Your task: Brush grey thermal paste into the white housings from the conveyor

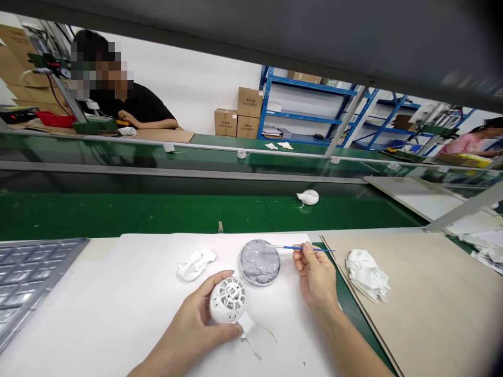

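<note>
My left hand (196, 319) is closed around a round white plastic housing (228, 300) with a slotted, vented top. A small white block and two thin wires (257, 335) stick out from its lower right side. Between the fingers and thumb of my right hand (316, 272) is a thin blue paintbrush (294, 247), held nearly level. Its tip reaches the right edge of the grey paste in a round dish (260, 284). The dish stands on white paper (118, 303), just beyond the housing.
Crumpled tissues lie left of the dish (195, 264) and on the brown board (432, 283) at right. A grey plastic tray (31, 277) is at far left. Another white housing (308, 197) rests on the green belt (157, 212). Two people sit across the line.
</note>
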The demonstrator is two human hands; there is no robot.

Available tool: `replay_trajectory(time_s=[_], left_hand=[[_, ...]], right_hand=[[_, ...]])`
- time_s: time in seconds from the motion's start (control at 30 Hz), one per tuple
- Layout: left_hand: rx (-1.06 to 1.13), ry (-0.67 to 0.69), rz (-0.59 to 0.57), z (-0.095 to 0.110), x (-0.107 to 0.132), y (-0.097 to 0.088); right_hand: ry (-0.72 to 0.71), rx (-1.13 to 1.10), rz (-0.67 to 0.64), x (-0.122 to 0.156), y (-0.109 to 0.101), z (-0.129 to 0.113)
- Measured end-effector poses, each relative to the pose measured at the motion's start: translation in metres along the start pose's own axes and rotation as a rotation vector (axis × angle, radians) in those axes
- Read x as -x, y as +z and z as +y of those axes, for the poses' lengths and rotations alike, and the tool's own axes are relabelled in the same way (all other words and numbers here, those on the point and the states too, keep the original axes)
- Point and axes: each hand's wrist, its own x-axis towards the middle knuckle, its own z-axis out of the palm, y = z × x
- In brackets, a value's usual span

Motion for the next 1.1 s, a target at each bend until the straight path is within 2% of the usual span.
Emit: replay_trajectory(time_s=[0.37, 0.6, 0.77, 0.93, 1.1], left_hand=[[-0.328, 0.056, 0.154, 0.010, 0.003, 0.006], [-0.335, 0.087, 0.033, 0.012, 0.001, 0.000], [-0.333, 0.100, 0.008, 0.011, 0.001, -0.002], [-0.282, 0.112, -0.018, 0.012, 0.003, -0.003], [-0.238, 0.118, -0.041, 0.012, 0.004, -0.005]], right_hand=[[0.126, -0.062, -0.015, 0.016, 0.008, -0.008], [0.191, -0.038, -0.108, 0.046, 0.021, -0.014], [0.231, 0.037, -0.170, 0.060, 0.022, -0.009], [0.202, 0.144, -0.195, 0.062, 0.019, -0.002], [0.110, 0.274, -0.235, 0.064, 0.017, 0.002]])
